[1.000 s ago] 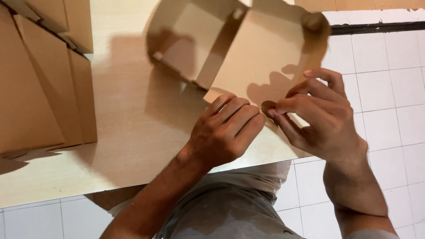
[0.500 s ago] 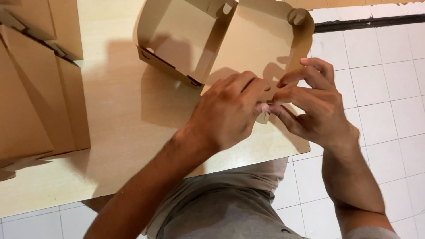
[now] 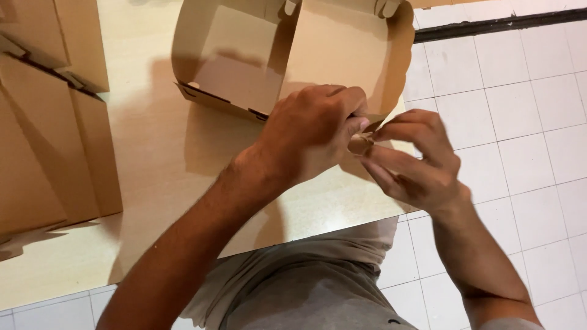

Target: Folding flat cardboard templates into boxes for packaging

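Note:
A brown cardboard box [image 3: 330, 43], half folded with raised side walls and an open lid panel, lies on the pale wooden table [image 3: 165, 153]. My left hand [image 3: 309, 131] presses down on the near corner of the box, fingers curled over the flap. Touching it from the right, my right hand [image 3: 413, 162] pinches a small cardboard tab at that same corner between thumb and fingers. The corner itself is hidden under my hands.
A stack of flat brown cardboard sheets [image 3: 43, 122] lies on the table's left side. The table's near edge runs diagonally in front of my lap. White floor tiles [image 3: 520, 110] lie to the right, with a dark strip at the top.
Both hands have moved up toward the box's near corner and closed together on it. The left hand, flat on the panel before, now curls over the flap.

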